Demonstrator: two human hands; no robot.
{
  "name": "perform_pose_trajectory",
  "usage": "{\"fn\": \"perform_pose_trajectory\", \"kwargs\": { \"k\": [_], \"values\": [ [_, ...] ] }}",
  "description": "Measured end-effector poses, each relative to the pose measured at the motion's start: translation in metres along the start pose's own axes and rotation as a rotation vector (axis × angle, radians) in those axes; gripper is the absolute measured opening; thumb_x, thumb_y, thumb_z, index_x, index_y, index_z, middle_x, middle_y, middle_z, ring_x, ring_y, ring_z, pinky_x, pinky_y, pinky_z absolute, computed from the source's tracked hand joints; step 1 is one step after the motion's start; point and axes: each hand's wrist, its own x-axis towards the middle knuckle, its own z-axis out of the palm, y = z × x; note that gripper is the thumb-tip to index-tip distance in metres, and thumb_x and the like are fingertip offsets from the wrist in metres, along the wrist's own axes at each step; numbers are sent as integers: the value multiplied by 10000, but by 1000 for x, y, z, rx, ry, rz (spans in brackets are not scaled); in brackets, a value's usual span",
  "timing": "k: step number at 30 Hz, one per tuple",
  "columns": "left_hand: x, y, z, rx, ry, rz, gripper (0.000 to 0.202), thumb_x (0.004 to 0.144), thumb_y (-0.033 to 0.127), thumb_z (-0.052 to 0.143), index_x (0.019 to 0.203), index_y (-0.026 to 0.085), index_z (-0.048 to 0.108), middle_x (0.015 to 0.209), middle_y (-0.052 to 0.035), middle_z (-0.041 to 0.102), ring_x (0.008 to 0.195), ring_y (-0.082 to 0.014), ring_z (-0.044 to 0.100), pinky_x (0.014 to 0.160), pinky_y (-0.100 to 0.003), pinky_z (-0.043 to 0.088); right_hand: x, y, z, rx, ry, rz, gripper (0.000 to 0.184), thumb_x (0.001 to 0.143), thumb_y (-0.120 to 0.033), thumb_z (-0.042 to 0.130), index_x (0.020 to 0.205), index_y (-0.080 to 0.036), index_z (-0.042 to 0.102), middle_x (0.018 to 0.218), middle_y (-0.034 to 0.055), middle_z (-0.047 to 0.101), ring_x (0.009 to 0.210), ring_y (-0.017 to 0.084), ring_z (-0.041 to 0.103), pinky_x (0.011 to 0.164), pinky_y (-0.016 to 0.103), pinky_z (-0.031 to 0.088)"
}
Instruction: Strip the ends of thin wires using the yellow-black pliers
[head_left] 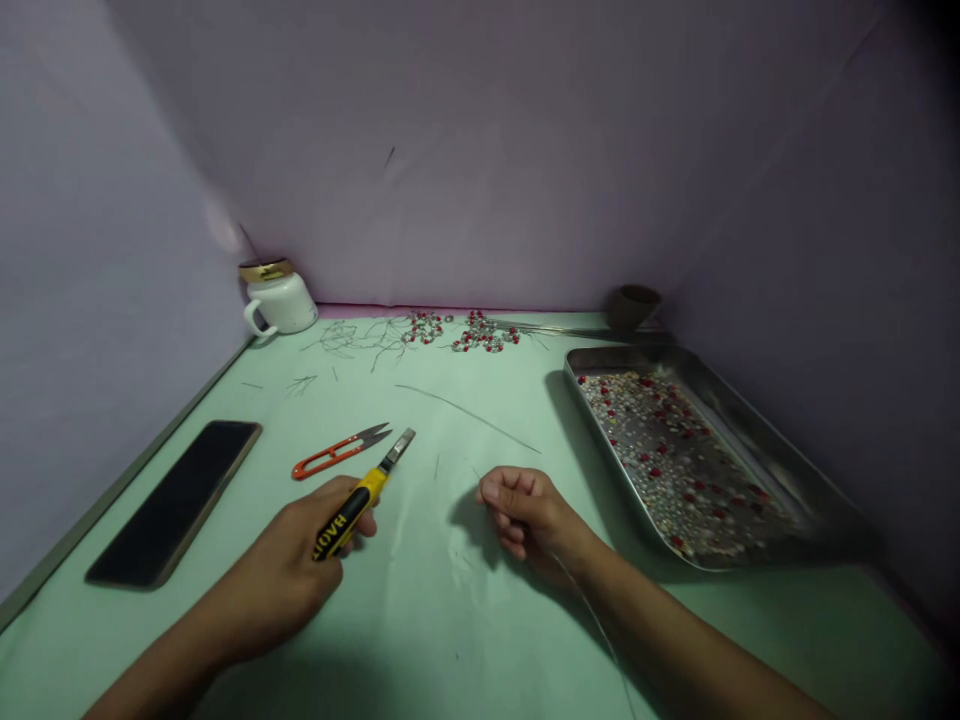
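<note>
My left hand (pixel 289 560) is closed around a yellow-and-black handled tool (pixel 361 505) with lettering on its grip. The tool's short metal tip points up and away; its exact kind is not clear. Just beyond it lies a pair of orange thread snips (pixel 337 452), blades to the right. My right hand (pixel 525 510) pinches a thin wire (pixel 600 630), whose short end pokes out at the fingertips. The wire's long part trails past the wrist toward the near edge. Another length of wire (pixel 469 412) lies loose on the green tabletop (pixel 420 620).
On the right stands a metal tray (pixel 619 470) with many small clear and red beads. Beaded pieces (pixel 484 335) and twisted wire branches (pixel 337 340) lie at the back. A phone (pixel 176 500), a white lidded mug (pixel 281 303) and a dark cup (pixel 632 306) sit around the edges.
</note>
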Motion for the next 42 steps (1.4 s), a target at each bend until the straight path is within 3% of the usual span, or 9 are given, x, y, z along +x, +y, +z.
{"fn": "perform_pose_trajectory", "kwargs": {
  "k": [5, 11, 18, 21, 25, 28, 33, 37, 42],
  "values": [
    [-6, 19, 3, -105, -142, 79, 440, 472, 43, 341, 839, 211, 517, 961, 1, 555, 934, -189, 519, 857, -282, 387, 1, 0, 0, 55, -18, 18, 193, 646, -296, 714, 635, -130, 615, 402, -69, 435, 313, 25, 273, 274, 146, 253],
    [-11, 30, 14, -146, -177, 66, 492, 528, -18, 329, 915, 218, 518, 1034, 1, 552, 969, -172, 525, 877, -262, 381, 1, 3, 3, 21, -28, 15, 166, 665, -268, 687, 619, -130, 606, 393, -66, 446, 305, 31, 300, 275, 145, 289],
    [-10, 16, 27, -33, -155, 21, 363, 512, -18, 312, 752, 217, 451, 756, 38, 494, 690, -136, 517, 643, -244, 414, -1, 3, 1, -43, -53, -7, 223, 672, -327, 694, 640, -126, 604, 387, -78, 438, 289, 21, 294, 277, 139, 277],
    [-5, 6, 22, -10, -55, 42, 354, 499, 2, 323, 749, 214, 457, 754, 28, 513, 682, -145, 523, 629, -250, 412, -2, 4, -1, -37, -75, 2, 243, 647, -343, 713, 634, -127, 601, 381, -82, 433, 283, 15, 272, 264, 137, 240],
    [3, -11, -2, 8, 238, -77, 340, 524, 56, 362, 802, 200, 496, 809, -7, 575, 766, -193, 560, 692, -288, 421, -1, 5, 0, -22, -81, 23, 244, 626, -341, 724, 622, -130, 602, 367, -83, 424, 283, 15, 257, 260, 140, 221],
    [2, -10, -11, -82, 127, -82, 389, 502, 65, 375, 828, 200, 537, 888, -7, 604, 808, -208, 568, 717, -284, 427, 0, 5, 2, -1, -35, -3, 226, 625, -325, 724, 610, -136, 600, 369, -84, 418, 293, 18, 270, 263, 138, 228],
    [-7, 19, 3, -157, -137, 29, 520, 463, 23, 337, 882, 225, 571, 883, 22, 595, 866, -182, 554, 799, -263, 410, -1, 6, 4, -6, 32, -28, 211, 630, -311, 717, 607, -141, 594, 376, -78, 432, 285, 19, 277, 255, 138, 227],
    [-11, 29, 10, -174, -149, 37, 574, 466, 5, 328, 932, 226, 579, 1019, 13, 583, 985, -179, 530, 883, -266, 383, -2, 6, 6, -10, 26, -18, 219, 626, -314, 714, 598, -140, 585, 366, -81, 429, 279, 19, 279, 253, 135, 236],
    [-10, 19, 13, -171, -118, 26, 536, 468, 35, 353, 915, 220, 582, 943, 3, 596, 892, -194, 547, 811, -278, 416, -2, 6, 7, -6, 49, -28, 226, 621, -319, 716, 600, -139, 581, 380, -79, 443, 284, 19, 293, 256, 133, 250]
  ]
}}
